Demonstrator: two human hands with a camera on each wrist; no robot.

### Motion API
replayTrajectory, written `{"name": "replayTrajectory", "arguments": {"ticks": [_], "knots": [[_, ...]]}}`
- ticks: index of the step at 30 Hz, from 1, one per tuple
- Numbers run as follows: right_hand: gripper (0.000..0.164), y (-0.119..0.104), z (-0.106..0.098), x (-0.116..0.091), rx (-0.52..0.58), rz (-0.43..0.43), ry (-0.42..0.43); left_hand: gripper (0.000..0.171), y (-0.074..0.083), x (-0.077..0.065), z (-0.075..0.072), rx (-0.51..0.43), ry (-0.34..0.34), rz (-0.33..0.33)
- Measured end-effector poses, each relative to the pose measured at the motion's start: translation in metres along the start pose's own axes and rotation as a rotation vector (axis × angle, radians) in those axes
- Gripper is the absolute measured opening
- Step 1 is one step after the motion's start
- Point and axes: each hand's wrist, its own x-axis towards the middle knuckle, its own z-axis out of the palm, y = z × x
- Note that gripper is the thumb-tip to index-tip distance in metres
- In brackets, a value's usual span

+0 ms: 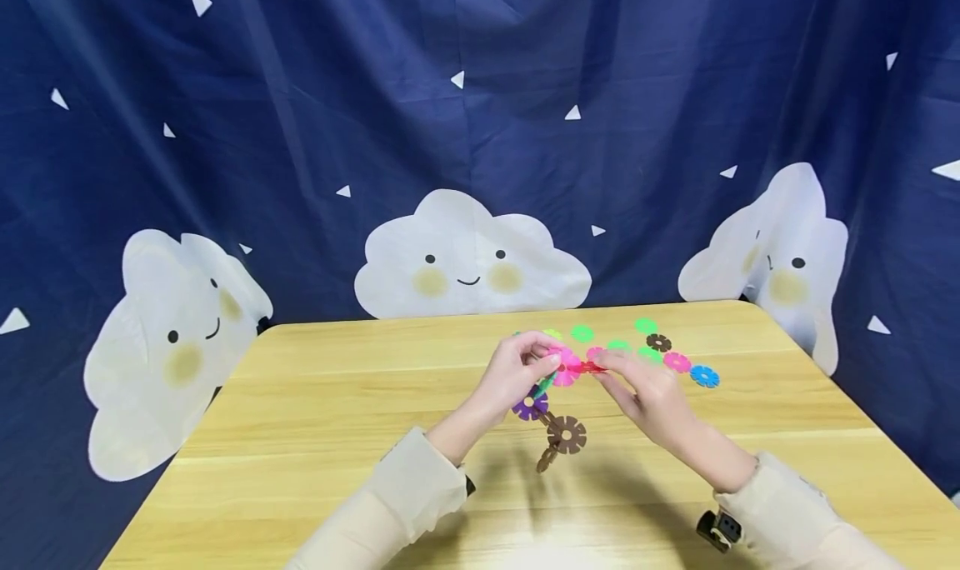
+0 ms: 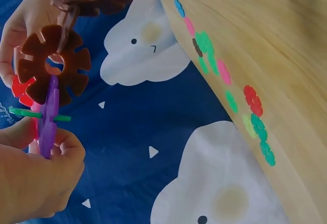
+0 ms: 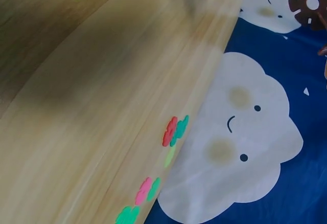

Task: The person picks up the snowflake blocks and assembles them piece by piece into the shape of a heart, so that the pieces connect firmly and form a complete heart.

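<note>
The left hand (image 1: 517, 372) grips a raised chain of notched discs (image 2: 75, 65) by its pink disc (image 1: 567, 377); the right hand (image 1: 658, 395) pinches the adjoining red disc (image 1: 590, 368). Purple disc (image 1: 519, 408) and brown discs (image 1: 576, 442) hang lower. Loose discs (image 1: 582, 334) lie on the counter (image 1: 337, 403) beyond.

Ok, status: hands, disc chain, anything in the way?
Left hand holds the disc chain off the table. Right hand pinches the red disc at the pink one; can't tell if seated. Loose discs beyond, seemingly out of the way.
</note>
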Motion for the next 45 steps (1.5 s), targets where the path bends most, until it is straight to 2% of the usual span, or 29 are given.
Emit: {"name": "replayTrajectory", "arguments": {"ticks": [3, 7, 12, 14, 18, 22, 24, 25, 26, 28, 29, 31, 33, 35, 37, 42, 45], "knots": [[0.028, 0.002, 0.001, 0.001, 0.002, -0.007, 0.019, 0.014, -0.002, -0.001, -0.002, -0.018, 0.008, 0.009], [0.028, 0.002, 0.004, 0.004, -0.009, -0.029, 0.022, 0.017, -0.005, -0.002, -0.006, 0.0, -0.026, 0.031], [0.029, 0.0, 0.01, 0.008, -0.01, -0.089, 0.019, 0.035, -0.01, -0.001, -0.012, 0.072, -0.142, 0.046], [0.029, -0.002, 0.013, 0.008, -0.001, -0.111, 0.024, 0.041, -0.012, 0.0, -0.013, 0.088, -0.196, 0.028], [0.029, -0.003, 0.02, 0.007, 0.016, -0.128, 0.05, 0.041, -0.017, 0.001, -0.013, 0.062, -0.271, -0.006], [0.028, 0.002, 0.025, 0.006, 0.07, -0.088, 0.025, 0.033, -0.018, 0.002, -0.016, 0.033, -0.26, -0.019], [0.029, 0.009, 0.027, 0.003, 0.123, -0.022, 0.006, 0.032, -0.019, 0.003, -0.019, 0.052, -0.23, -0.021], [0.029, 0.013, 0.026, 0.0, 0.141, 0.037, -0.017, 0.032, -0.018, 0.003, -0.021, 0.061, -0.218, -0.026], [0.027, 0.018, 0.024, -0.003, 0.159, 0.127, -0.053, 0.032, -0.018, 0.003, -0.022, 0.068, -0.208, -0.036], [0.023, 0.029, 0.018, -0.011, 0.197, 0.365, -0.181, 0.032, -0.017, 0.003, -0.025, 0.077, -0.192, -0.058], [0.022, 0.034, 0.015, -0.015, 0.206, 0.497, -0.28, 0.032, -0.017, 0.003, -0.026, 0.08, -0.186, -0.067], [0.027, 0.046, 0.008, -0.023, 0.217, 0.744, -0.533, 0.032, -0.015, 0.003, -0.029, 0.082, -0.167, -0.082], [0.035, 0.058, 0.005, -0.032, 0.226, 0.89, -0.769, 0.032, -0.014, 0.002, -0.031, 0.084, -0.155, -0.088], [0.043, 0.067, 0.006, -0.041, 0.245, 0.924, -0.943, 0.032, -0.012, 0.001, -0.033, 0.083, -0.144, -0.086], [0.047, 0.074, 0.011, -0.049, 0.248, 0.899, -1.031, 0.031, -0.01, -0.001, -0.036, 0.078, -0.134, -0.082], [0.046, 0.077, 0.023, -0.059, 0.22, 0.821, -1.124, 0.028, -0.008, -0.005, -0.04, 0.052, -0.13, -0.088], [0.038, 0.075, 0.025, -0.058, 0.241, 0.767, -1.139, 0.029, -0.009, -0.006, -0.041, 0.058, -0.134, -0.088]]}}
